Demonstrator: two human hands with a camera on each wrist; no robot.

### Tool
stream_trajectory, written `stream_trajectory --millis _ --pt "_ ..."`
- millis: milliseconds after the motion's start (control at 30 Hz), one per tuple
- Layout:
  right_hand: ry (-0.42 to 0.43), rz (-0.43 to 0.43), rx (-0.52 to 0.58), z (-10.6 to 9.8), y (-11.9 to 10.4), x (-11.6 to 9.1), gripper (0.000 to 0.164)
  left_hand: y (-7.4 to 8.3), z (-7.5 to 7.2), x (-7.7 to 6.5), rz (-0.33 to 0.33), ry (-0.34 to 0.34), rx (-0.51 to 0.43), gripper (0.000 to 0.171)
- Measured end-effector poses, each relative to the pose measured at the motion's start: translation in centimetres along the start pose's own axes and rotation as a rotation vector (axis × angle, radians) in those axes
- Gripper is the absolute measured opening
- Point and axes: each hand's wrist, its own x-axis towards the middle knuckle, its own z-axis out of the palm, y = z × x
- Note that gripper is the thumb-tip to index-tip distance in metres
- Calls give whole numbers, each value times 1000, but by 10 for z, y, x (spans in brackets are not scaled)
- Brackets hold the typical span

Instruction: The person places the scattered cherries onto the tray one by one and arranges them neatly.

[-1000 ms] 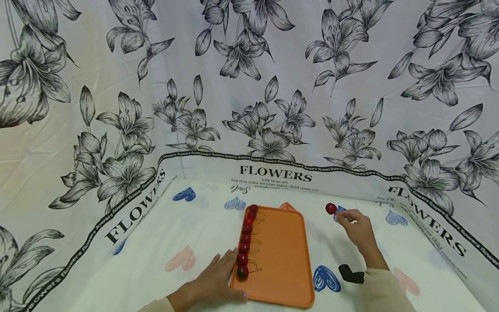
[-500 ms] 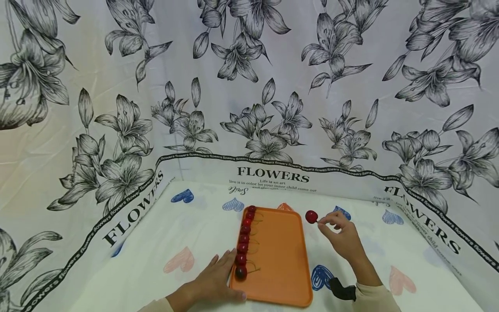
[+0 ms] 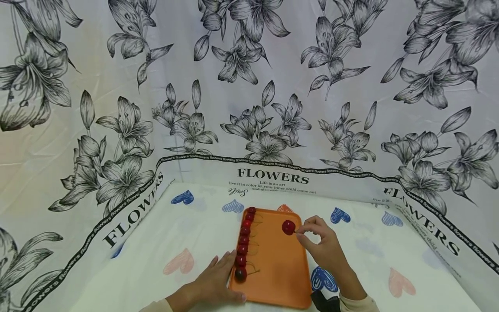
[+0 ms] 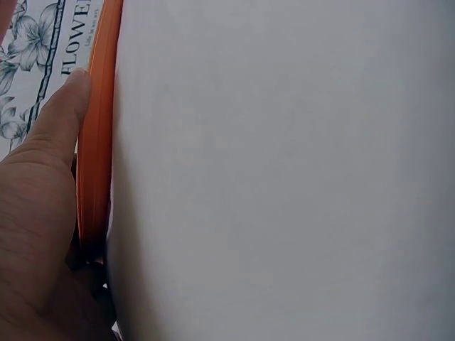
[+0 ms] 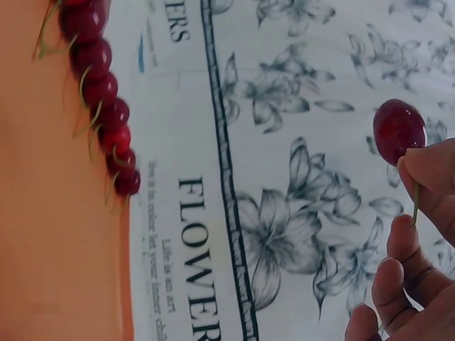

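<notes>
Between thumb and fingertips my right hand pinches a dark red cherry by its stem, over the far right part of an orange tray. In the right wrist view this cherry shows glossy, with its green stem running down along the fingers. My left hand rests with extended fingers against the tray's near left edge, its thumb at the near rim. Along the tray's left side lies a straight row of several cherries, stems pointing right. The left wrist view shows the tray's side beside the hand.
The tray stands on a white cloth printed with hearts. A floral curtain with a black lettered border rises behind and at both sides. A black strap sits at my right wrist.
My right hand has carried the cherry leftward, from right of the tray to over its far right part. The left hand and the row of cherries have stayed in place.
</notes>
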Motion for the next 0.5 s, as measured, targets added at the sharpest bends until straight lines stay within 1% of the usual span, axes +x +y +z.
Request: stream_trajectory --millis 133,267,400,500 --pt "-22 -34 34 11 -13 -2 22 2 -1 0 5 9 5 124" --pt "-29 -93 79 24 -21 -5 23 2 0 1 -17 1 0 125" --pt "-59 -147 141 38 -22 -9 25 2 1 3 -28 -1 -6 126" --pt "-98 -149 179 50 -20 -15 25 0 1 4 -25 0 -8 126"
